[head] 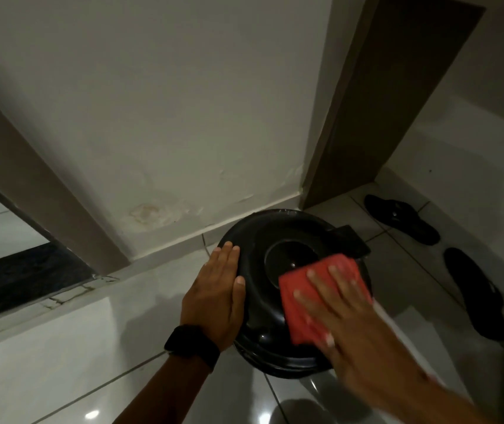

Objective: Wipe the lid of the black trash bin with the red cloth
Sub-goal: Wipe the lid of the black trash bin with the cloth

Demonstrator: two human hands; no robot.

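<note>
The round, glossy black lid (pixel 263 240) of the trash bin sits on the glazed grey tile floor (pixel 61 362), close to the foot of a white wall with blistered, stained paint (pixel 152 117). A shallow circular recess dents its domed centre. The left hand (pixel 217 292), a black watch (pixel 192 344) on its wrist, lies flat and open against the lid's left edge. The right hand (pixel 336 310), fingers spread, presses the red cloth (pixel 302 289), a folded soft rectangle, onto the lid's right side. Two black sandals (pixel 474 289) lie on the tiles to the right.
</note>
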